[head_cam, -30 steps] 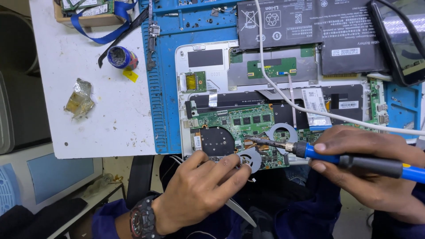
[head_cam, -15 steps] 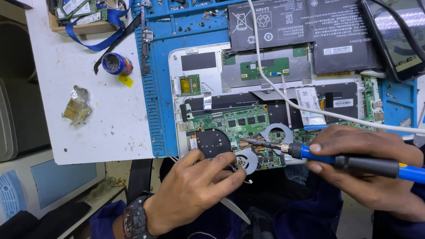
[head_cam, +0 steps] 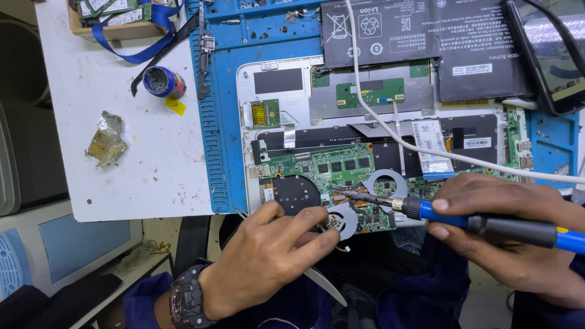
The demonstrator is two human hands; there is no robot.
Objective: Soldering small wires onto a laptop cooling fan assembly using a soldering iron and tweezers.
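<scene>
An opened laptop (head_cam: 280,79) lies on a blue work mat, its green motherboard (head_cam: 332,167) and black fan (head_cam: 295,194) exposed. My right hand (head_cam: 506,234) grips a blue and black soldering iron (head_cam: 463,219), whose tip rests on the board near the copper heat pipe. My left hand (head_cam: 274,253) pinches metal tweezers (head_cam: 323,283) at the board's near edge, by a silver ring-shaped part (head_cam: 342,220). A black watch is on that wrist.
The blue mat (head_cam: 216,140) lies on a white table (head_cam: 122,176). A black flat battery (head_cam: 420,36) sits at the back, a white cable (head_cam: 390,134) crosses the laptop. A small blue pot (head_cam: 161,82), crumpled foil (head_cam: 106,140) and a box of parts (head_cam: 116,15) stand left.
The view has shifted slightly. Both hands stay at the board; my left hand has edged a little toward the iron's tip.
</scene>
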